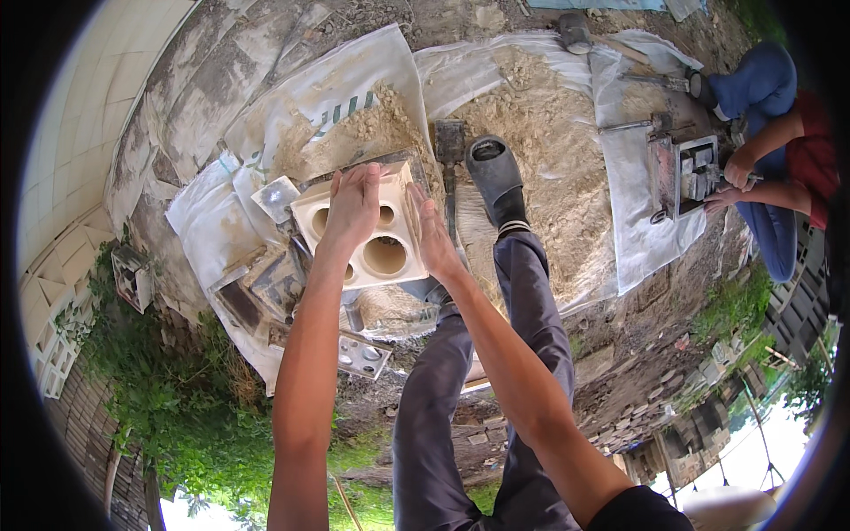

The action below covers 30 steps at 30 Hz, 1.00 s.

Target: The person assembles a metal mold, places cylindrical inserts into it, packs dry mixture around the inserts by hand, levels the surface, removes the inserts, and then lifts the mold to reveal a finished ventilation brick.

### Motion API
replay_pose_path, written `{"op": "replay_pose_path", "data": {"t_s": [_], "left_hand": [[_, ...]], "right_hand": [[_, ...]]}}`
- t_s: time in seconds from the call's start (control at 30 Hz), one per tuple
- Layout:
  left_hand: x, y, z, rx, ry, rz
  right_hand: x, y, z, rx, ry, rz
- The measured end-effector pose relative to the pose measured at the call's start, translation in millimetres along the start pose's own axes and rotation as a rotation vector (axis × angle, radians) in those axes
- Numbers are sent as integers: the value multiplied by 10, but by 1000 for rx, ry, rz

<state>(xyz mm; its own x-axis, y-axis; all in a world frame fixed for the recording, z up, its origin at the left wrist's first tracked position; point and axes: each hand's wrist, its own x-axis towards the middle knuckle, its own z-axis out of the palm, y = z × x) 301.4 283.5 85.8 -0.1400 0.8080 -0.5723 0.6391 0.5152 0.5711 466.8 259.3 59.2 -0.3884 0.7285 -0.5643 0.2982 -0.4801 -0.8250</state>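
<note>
A cream-coloured, box-shaped clay block (400, 196) with several round holes of different sizes stands tilted in front of me, left of centre. My left hand (357, 208) lies over its upper face, fingers stretched out and fingertips reaching the far edge. Along the block's right side, my right hand (434, 234) is laid flat with its fingers extended. My left hand and forearm cover part of the holed face. Whether the hands bear any of the block's weight, I cannot tell.
A square metal plate (276, 199) and a plate with round bosses (361, 357) lie near the block. Loose clay (540, 115) covers white sheets beside my shoe (496, 177). A mallet (575, 34) lies farther off. At right, a co-worker's hands (737, 173) work at a metal mould (697, 168).
</note>
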Motion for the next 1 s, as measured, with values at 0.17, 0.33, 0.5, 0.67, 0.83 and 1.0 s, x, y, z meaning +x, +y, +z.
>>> {"op": "replay_pose_path", "data": {"t_s": [0.17,0.33,0.5,0.67,0.83,1.0], "left_hand": [[-14,31,-4,-7,-5,-14],[-30,42,0,5,-3,-33],[-52,50,-6,-8,1,-37],[-39,-13,5,-10,-19,-35],[-52,24,-7,-35,22,-5],[-211,-223,-157,-196,490,-53]], "right_hand": [[5,25,33,83,15,-2],[9,3,35,106,22,3],[27,-46,24,112,18,-14],[41,-159,65,114,5,-21],[61,-197,82,72,17,-11],[57,-265,86,136,-46,46]]}}
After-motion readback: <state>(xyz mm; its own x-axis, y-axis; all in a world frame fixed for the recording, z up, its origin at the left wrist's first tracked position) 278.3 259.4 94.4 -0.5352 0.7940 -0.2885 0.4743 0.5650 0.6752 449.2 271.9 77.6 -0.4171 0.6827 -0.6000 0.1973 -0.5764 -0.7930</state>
